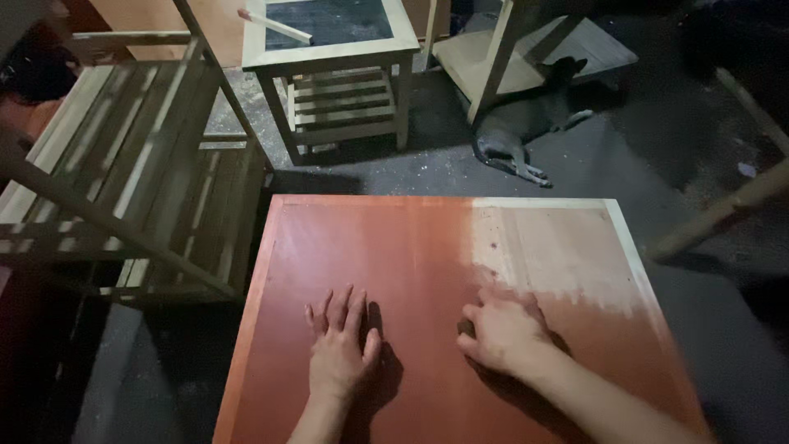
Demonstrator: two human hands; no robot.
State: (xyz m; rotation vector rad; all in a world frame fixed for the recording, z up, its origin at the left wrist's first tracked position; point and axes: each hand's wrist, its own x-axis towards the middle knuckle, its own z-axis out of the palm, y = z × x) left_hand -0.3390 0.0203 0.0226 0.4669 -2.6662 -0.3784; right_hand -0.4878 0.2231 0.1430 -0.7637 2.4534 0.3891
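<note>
The near edge of the flat rectangular wooden panel [427,247], stained reddish-brown over most of its face, is cut off by the bottom of the frame, and both forearms leave the view there. The panel lies directly below the camera; its far right corner remains pale bare wood, with a ragged boundary between stain and bare grain. The left hand [341,345] lies flat on the stained surface, palm down, fingers spread and fully extended, gripping nothing. The right hand [501,330] rests at the stain boundary, fingers curled downward; it is blurred, and whether it encloses anything cannot be determined. To the left stands a slatted pale wooden bench frame [123,173], partly in shadow. Beyond the panel stands a small pale wooden side table with a dark inset top [329,49]; its lower slatted shelf is dim. A dark grey dog [526,115] lies on the concrete floor [625,164]
</note>
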